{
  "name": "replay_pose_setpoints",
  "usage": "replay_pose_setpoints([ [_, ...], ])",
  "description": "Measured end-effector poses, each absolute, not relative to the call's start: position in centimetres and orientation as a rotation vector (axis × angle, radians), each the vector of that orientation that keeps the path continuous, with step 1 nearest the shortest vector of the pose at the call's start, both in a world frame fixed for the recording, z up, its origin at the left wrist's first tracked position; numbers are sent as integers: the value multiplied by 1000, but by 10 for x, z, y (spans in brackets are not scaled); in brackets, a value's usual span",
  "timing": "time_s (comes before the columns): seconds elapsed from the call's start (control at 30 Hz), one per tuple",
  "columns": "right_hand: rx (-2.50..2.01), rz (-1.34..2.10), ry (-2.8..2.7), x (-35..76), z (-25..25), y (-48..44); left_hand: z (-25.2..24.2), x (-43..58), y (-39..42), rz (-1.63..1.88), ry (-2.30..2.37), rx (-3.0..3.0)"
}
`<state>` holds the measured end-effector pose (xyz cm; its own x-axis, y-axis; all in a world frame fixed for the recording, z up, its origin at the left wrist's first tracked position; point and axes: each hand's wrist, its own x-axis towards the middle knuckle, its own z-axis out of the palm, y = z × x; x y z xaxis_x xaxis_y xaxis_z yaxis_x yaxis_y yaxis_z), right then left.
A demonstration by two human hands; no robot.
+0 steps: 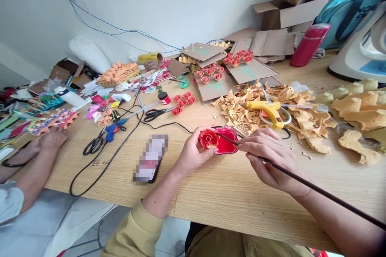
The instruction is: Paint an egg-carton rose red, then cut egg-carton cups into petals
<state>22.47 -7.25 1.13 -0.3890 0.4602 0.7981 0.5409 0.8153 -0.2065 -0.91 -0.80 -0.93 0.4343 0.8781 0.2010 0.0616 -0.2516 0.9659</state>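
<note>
Wooden table (211, 196) fills the view, w/ a white wall behind and blue wires strung across it. Far left, another person's hand (52, 138) lies flat on the tabletop, just near of some bright foam cut-outs (54, 119). Right of that are black scissors (94, 144) and a black cable (105, 166) looping toward the near edge. Next comes a phone (150, 160), lying flat on the near side, just left of the wearer's forearm. Farther back are a 2nd pair of scissors (155, 114), a small red-lidded pot (163, 97) and a few loose roses (182, 102). Centre, near: left hand (191, 154) is closed round a red rose (208, 138), thumb & fingertips pinching it. The rose overlaps the left rim of a red dish (227, 144), which sits on the table betw. the two hands. Right hand (268, 158) is clamped on a long black stick (301, 182). Its tip points at the rose over the dish, and the rest runs off to the near right. Can't tell if the tip touches the rose. Just beyond the right hand, a yellow glue gun (269, 110) lies on a heap of tan cardboard scraps (304, 122). Far centre, cardboard sheets (217, 90) carry more roses. Far right: a tilted red bottle (309, 44), cardboard boxes (286, 14) and a white-blue appliance (358, 56).
</note>
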Motion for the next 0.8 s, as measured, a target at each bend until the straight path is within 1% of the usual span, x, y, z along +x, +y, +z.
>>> replay_pose_setpoints([
  [0.57, -774, -94, -2071, 224, 13, -74, -7, -8, -10, 970, 845, 1677],
  [0.8, -714, -76, -2019, 225, 17, -75, -9, -10, -8, 1002, 860, 1713],
])
